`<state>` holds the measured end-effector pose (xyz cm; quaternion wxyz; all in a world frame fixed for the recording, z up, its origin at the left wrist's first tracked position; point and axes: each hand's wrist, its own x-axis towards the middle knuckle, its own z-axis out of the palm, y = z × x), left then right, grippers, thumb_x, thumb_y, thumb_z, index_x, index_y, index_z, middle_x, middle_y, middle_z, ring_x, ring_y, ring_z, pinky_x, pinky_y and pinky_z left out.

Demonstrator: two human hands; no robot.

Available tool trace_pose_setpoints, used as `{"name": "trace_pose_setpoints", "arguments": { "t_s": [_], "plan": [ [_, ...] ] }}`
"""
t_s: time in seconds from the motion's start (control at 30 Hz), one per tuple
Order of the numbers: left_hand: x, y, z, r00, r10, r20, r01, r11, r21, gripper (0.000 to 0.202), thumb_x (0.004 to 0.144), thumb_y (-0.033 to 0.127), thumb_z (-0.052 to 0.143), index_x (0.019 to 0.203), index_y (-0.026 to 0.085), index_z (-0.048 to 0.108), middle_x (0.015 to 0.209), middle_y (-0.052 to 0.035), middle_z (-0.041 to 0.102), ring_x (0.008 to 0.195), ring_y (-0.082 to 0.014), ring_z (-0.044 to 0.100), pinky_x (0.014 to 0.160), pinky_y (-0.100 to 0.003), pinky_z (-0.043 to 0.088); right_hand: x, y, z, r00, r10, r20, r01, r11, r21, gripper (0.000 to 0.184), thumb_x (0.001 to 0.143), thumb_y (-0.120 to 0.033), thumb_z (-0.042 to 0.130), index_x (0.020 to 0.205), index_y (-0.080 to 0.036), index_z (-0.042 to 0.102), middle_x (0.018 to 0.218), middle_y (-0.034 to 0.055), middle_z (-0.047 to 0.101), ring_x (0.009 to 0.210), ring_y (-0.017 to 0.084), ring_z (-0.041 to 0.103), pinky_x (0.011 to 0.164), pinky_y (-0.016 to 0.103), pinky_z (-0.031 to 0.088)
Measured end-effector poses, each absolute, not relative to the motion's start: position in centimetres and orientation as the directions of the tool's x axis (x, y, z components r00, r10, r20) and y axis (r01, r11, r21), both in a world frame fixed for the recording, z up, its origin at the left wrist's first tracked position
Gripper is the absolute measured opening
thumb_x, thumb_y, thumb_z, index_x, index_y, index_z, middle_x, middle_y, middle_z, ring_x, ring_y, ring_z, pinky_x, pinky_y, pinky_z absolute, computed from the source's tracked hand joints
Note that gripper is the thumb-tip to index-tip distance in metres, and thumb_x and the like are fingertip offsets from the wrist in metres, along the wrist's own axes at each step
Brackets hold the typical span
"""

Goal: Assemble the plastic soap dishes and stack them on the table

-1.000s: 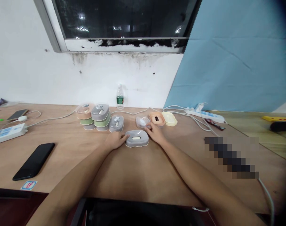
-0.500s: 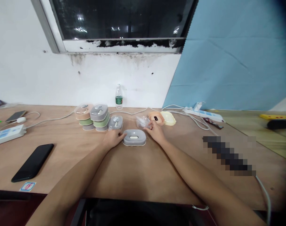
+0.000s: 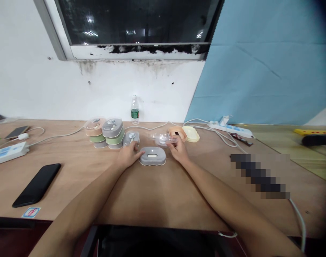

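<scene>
A grey oval soap-box-like case (image 3: pixel 152 160) with a white slot in its top lies in front of me. My left hand (image 3: pixel 129 156) is at its left end, thumb touching the edge, with the other fingers stretched towards a second grey case (image 3: pixel 132 136) with a clear cover. Those fingers are apart. My right hand (image 3: pixel 178 150) pinches a clear plastic cover (image 3: pixel 163 138) by its right edge, above the table behind the front case. Beyond that hand sit an orange piece (image 3: pixel 178 132) with a dark slot and pale yellow pieces (image 3: pixel 191 134).
Stacked cases stand at the back left, a grey one (image 3: pixel 112 127) and an orange one (image 3: pixel 94 127) on top. A plastic bottle (image 3: pixel 135 110) stands by the wall. A black phone (image 3: pixel 36 185) lies left. Power strips (image 3: pixel 231 129) and cables lie at the back right.
My right hand has raised and tilted the clear cover, which now extends left from the fingers. My left fingers have spread forward over the rear grey case. The front case stays put.
</scene>
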<state>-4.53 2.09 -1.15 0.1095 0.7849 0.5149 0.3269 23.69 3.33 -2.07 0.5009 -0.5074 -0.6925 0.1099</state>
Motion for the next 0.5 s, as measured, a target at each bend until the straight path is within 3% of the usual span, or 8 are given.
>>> {"name": "trace_pose_setpoints", "arguments": {
  "t_s": [0.07,0.13,0.27,0.4,0.5],
  "plan": [
    [-4.5,1.8,-0.9,0.253,0.833,0.491,0.704,-0.507,0.498,0.056,0.084,0.051,0.060,0.130,0.022,0.046,0.105,-0.0044,0.066,0.071,-0.0146,0.060,0.066,-0.028,0.045,23.5,2.8,-2.0,-0.071,0.805,0.589,0.585,0.512,-0.629,0.050,0.083,-0.062,0.051,0.105,-0.018,0.054,0.068,0.0010,0.059,0.057,0.017,0.054,0.058,0.028,0.040],
    [-4.4,1.4,-0.6,0.303,0.784,0.542,0.669,-0.580,0.465,0.049,0.090,0.047,0.053,0.132,0.022,0.046,0.110,-0.0056,0.065,0.071,-0.0135,0.060,0.069,-0.028,0.047,23.1,2.3,-1.9,-0.111,0.801,0.588,0.582,0.533,-0.615,0.054,0.084,-0.066,0.047,0.105,-0.017,0.057,0.067,0.0016,0.060,0.056,0.016,0.054,0.057,0.027,0.040],
    [-4.3,0.7,-0.2,0.309,0.756,0.577,0.640,-0.614,0.462,0.036,0.096,0.039,0.042,0.124,0.021,0.055,0.101,-0.0051,0.069,0.073,-0.0141,0.061,0.071,-0.027,0.047,22.4,1.8,-1.5,-0.132,0.793,0.595,0.600,0.542,-0.589,0.055,0.086,-0.068,0.040,0.087,-0.018,0.063,0.063,0.0024,0.061,0.057,0.016,0.055,0.056,0.026,0.038],
    [-4.2,0.6,-0.3,0.265,0.773,0.576,0.598,-0.600,0.531,0.051,0.094,0.037,0.045,0.141,0.019,0.038,0.088,-0.0019,0.070,0.069,-0.0131,0.061,0.068,-0.025,0.046,22.4,2.0,-1.3,-0.199,0.801,0.565,0.637,0.544,-0.546,0.066,0.090,-0.069,0.026,0.061,-0.018,0.056,0.058,0.0047,0.060,0.058,0.016,0.055,0.057,0.026,0.036],
    [-4.2,0.8,-0.6,0.261,0.792,0.552,0.606,-0.580,0.545,0.052,0.094,0.036,0.046,0.142,0.018,0.038,0.076,0.0005,0.067,0.067,-0.0136,0.061,0.066,-0.025,0.044,22.4,2.2,-1.3,-0.207,0.847,0.490,0.683,0.484,-0.547,0.068,0.091,-0.067,0.022,0.054,-0.019,0.051,0.054,0.0053,0.057,0.055,0.017,0.054,0.054,0.026,0.033]
  ]
}}
